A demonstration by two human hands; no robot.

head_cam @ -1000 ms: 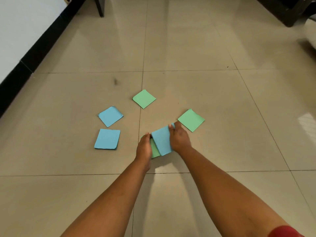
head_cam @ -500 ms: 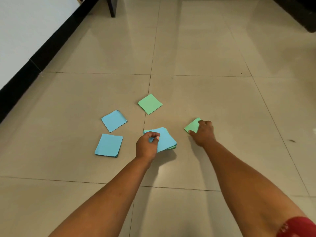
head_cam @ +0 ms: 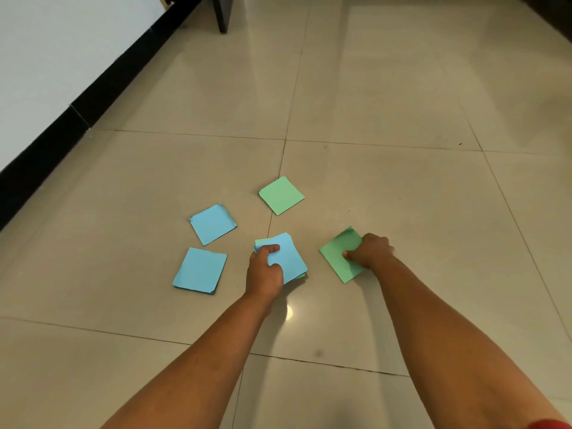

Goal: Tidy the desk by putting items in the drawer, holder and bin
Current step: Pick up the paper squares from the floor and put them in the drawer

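Coloured paper squares lie on a beige tiled floor. My left hand (head_cam: 265, 267) grips a small stack of papers (head_cam: 289, 258), blue on top with green edges showing beneath, held just above the floor. My right hand (head_cam: 370, 250) pinches a green paper (head_cam: 339, 253) by its right side and lifts it off the tiles. Two blue papers lie to the left, one nearer (head_cam: 200, 270) and one farther (head_cam: 212, 223). Another green paper (head_cam: 281, 196) lies beyond the stack.
A white wall with a black skirting board (head_cam: 77, 100) runs along the left. A dark furniture leg (head_cam: 223, 13) stands at the top. Open tiled floor (head_cam: 402, 103) stretches ahead and to the right.
My right hand let go of the stack, reached right to the green paper, grasped it and raised it. My left hand kept the stack and shifted slightly.
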